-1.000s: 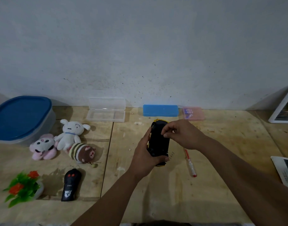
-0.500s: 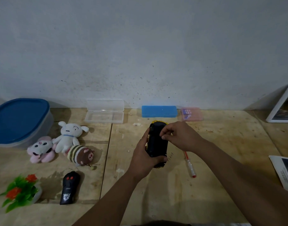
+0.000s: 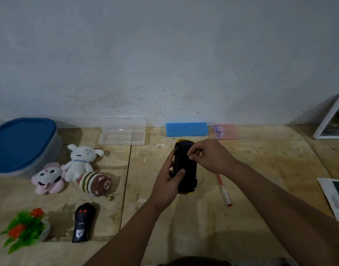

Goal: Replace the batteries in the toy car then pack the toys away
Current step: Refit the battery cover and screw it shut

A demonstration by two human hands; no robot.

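The toy car, black underside up with yellow trim at both ends, is held above the wooden table. My left hand grips it from the left side, thumb across the underside. My right hand rests on the car's upper right part, fingertips pinched on the underside; what they pinch is hidden. A pink case holding batteries lies by the wall. Three plush toys sit at left: white, pink, striped brown. A black remote lies in front of them.
A blue-lidded tub stands at far left. An open clear case and a blue case lie along the wall. A red pen-like tool lies right of the car. A small fake plant, a white frame and a newspaper are near the edges.
Both hands have stayed on the upturned car. The view has shifted slightly, and my right fingertips have drawn closer together on the underside.
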